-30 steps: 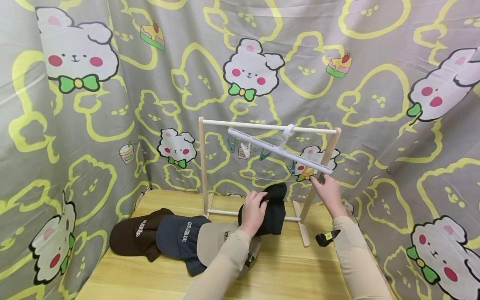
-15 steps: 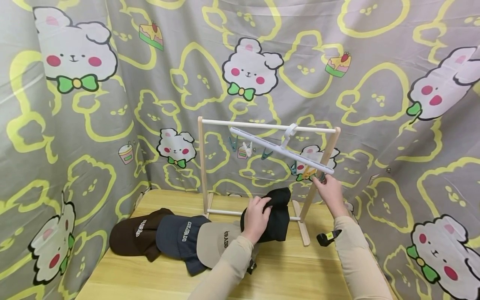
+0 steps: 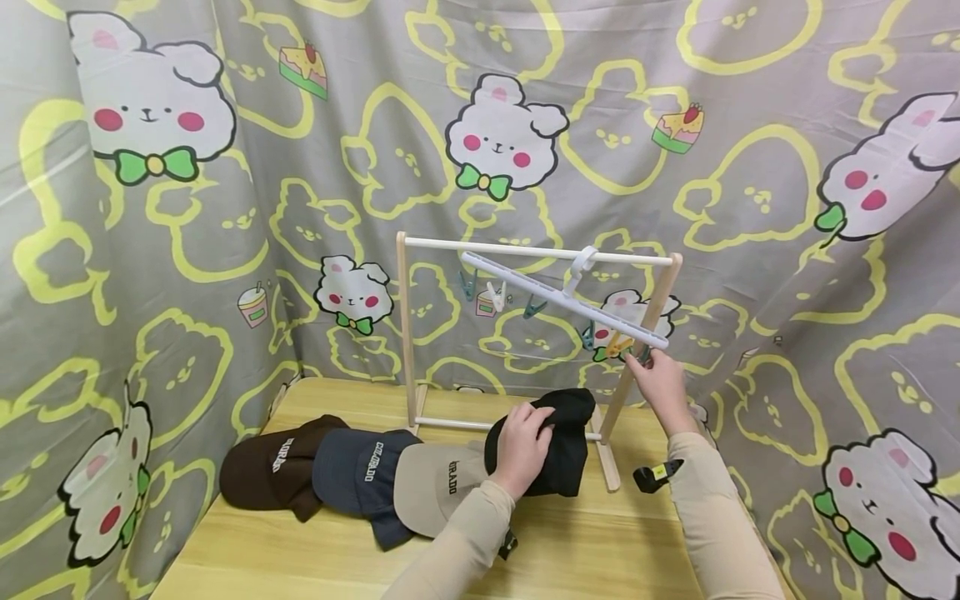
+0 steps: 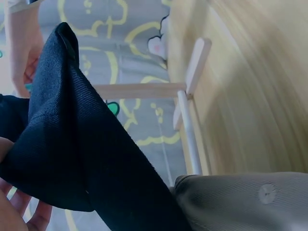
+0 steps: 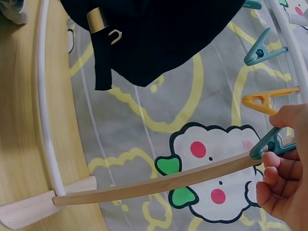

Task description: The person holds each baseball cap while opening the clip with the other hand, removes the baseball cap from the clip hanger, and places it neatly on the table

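My left hand (image 3: 521,448) grips a black cap (image 3: 568,454), held up in front of the rack's right half. In the right wrist view the cap's back strap hangs down with a metal buckle (image 5: 97,20). At the low right end of a tilted white clip hanger (image 3: 525,285), my right hand (image 3: 662,390) pinches a teal clip (image 5: 263,144) between thumb and fingers. A yellow clip (image 5: 262,99) sits beside it, and another teal clip (image 5: 262,50) follows along the bar. The cap stands apart from the pinched clip.
The hanger hooks over the top rail of a wooden rack (image 3: 406,333). Left of the rack, a brown cap (image 3: 258,471), a navy cap (image 3: 348,475) and a beige cap (image 3: 423,487) lie overlapping on the table (image 3: 570,550). A patterned curtain (image 3: 360,200) encloses the back and sides.
My left hand has moved the black cap right and downward, uncovering more of the beige cap. The hanger has shifted slightly right, with my right hand staying at its right end.
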Demonstrator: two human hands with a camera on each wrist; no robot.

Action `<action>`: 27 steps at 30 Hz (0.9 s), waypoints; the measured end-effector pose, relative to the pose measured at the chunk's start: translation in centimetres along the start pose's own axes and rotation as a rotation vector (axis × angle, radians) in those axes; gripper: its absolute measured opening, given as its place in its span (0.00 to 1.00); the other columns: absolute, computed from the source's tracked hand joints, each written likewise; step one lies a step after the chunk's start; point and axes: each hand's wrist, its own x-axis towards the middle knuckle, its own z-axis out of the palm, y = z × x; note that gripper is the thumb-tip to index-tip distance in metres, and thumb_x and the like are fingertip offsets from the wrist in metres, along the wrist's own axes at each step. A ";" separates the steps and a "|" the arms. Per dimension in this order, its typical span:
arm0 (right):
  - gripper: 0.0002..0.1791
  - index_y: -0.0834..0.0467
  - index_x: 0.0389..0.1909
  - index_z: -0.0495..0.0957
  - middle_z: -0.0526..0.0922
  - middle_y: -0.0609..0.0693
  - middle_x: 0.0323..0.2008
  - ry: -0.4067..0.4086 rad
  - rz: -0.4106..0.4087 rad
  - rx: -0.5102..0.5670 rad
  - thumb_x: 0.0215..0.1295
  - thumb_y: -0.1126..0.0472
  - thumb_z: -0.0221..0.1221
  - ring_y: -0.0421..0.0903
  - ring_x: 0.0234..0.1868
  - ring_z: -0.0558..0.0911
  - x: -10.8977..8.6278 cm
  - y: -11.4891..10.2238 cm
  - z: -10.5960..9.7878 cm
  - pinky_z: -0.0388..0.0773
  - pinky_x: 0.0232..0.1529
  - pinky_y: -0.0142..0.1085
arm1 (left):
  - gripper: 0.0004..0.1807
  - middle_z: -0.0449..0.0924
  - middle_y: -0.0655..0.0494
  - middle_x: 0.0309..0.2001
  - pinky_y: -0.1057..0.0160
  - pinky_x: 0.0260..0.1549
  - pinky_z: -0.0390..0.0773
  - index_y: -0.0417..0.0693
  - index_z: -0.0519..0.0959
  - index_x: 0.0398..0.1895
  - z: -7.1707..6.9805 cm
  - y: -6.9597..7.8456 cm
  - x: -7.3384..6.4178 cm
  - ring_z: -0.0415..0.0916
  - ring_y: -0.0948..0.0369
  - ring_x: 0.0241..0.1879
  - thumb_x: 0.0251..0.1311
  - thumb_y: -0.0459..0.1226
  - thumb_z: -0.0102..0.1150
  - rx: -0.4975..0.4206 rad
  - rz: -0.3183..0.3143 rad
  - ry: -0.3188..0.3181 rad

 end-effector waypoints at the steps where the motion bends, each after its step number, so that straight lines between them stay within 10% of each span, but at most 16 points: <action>1: 0.19 0.64 0.27 0.74 0.74 0.54 0.18 -0.001 0.001 0.002 0.66 0.50 0.58 0.47 0.18 0.67 0.0 0.0 0.0 0.62 0.18 0.35 | 0.11 0.76 0.59 0.30 0.68 0.33 0.74 0.53 0.84 0.43 0.0 0.0 -0.1 0.70 0.62 0.30 0.55 0.35 0.68 0.003 0.003 -0.004; 27: 0.19 0.63 0.28 0.73 0.71 0.53 0.18 -0.012 0.005 0.003 0.67 0.50 0.57 0.48 0.19 0.67 -0.3 -0.1 -0.1 0.61 0.18 0.36 | 0.11 0.75 0.60 0.29 0.68 0.31 0.72 0.56 0.85 0.41 0.6 1.1 -1.7 0.69 0.62 0.29 0.53 0.36 0.67 0.067 0.040 -0.063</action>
